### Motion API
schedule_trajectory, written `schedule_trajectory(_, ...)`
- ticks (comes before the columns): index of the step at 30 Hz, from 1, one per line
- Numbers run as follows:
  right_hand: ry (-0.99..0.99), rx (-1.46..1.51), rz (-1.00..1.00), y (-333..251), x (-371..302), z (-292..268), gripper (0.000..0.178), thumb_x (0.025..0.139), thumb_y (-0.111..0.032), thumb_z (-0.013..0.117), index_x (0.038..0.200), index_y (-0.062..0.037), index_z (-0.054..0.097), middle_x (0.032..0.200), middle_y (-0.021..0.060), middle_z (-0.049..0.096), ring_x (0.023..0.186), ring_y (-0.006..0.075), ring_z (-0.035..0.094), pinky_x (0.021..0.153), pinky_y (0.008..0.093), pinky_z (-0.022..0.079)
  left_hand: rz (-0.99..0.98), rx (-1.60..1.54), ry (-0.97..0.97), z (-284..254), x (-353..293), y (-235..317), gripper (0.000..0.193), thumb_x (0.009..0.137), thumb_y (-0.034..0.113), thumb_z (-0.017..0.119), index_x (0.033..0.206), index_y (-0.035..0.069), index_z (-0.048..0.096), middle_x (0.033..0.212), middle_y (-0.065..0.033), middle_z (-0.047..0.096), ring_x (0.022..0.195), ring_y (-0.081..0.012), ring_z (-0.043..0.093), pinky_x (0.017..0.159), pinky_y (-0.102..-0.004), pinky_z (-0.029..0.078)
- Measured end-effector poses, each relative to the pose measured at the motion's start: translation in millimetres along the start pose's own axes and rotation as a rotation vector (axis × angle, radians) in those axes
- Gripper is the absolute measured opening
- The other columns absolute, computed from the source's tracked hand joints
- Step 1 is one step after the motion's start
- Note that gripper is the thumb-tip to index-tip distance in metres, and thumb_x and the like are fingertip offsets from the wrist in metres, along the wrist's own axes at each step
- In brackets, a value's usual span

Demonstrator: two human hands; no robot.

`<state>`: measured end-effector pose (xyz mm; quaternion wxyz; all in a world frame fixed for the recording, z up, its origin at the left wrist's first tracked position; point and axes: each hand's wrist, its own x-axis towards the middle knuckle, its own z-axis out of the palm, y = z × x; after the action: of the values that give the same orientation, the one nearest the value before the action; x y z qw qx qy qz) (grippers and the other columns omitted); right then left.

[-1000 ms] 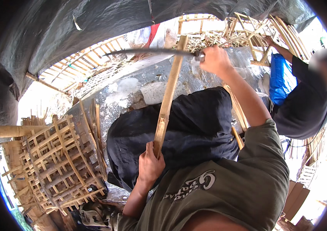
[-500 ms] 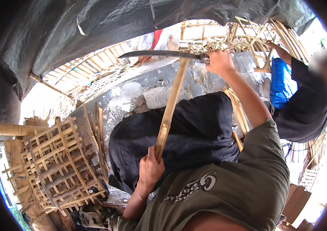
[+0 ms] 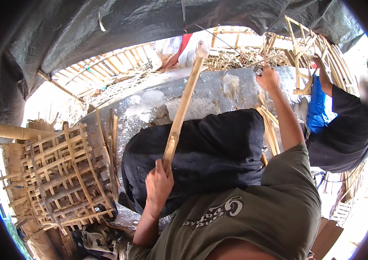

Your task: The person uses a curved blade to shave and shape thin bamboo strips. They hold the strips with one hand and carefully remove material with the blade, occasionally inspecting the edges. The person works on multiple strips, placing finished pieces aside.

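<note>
My left hand is closed round the lower end of a long split bamboo strip. The strip slants up and away over my lap, its far end pale. To the far right, my right hand grips the handle of a machete. The blade shows only as a thin dark line pointing up and left, apart from the strip. Dark cloth covers my legs below the strip.
A woven bamboo lattice stands at the left. Bamboo pieces lie beside my right leg. At the right sits another person in dark clothes near a blue bag and a bamboo frame. A dark tarp hangs overhead.
The machete has come off the far end of the strip and swung up and away. My right hand moved right. My left hand and the strip shifted slightly left.
</note>
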<state>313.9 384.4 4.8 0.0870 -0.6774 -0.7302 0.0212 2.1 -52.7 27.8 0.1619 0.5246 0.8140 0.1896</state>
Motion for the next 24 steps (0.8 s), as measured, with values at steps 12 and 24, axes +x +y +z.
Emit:
schedule_trajectory(12,-0.138,0.195,-0.199,-63,-69,-35,0.024,0.081,-0.030,0.068,0.096,-0.0110,0.073,0.088,0.0178,0.073,0.084,0.0373,0.071,0.080,0.0457,0.058,0.058,-0.066,0.062,6,11,13,0.025,0.093,0.018,0.068,0.096,0.002,0.050,0.070,-0.0255,0.063,0.069,-0.0471,0.064,0.057,-0.0536,0.050)
schedule_trajectory(24,-0.068,-0.111,-0.397,-98,-84,-40,0.025,0.074,-0.024,0.068,0.091,-0.0072,0.073,0.086,0.0193,0.071,0.085,0.0381,0.072,0.081,0.0468,0.059,0.057,0.036,0.074,-8,7,17,0.023,0.094,0.022,0.066,0.097,0.005,0.050,0.072,-0.0228,0.066,0.068,-0.0445,0.066,0.057,-0.0522,0.052)
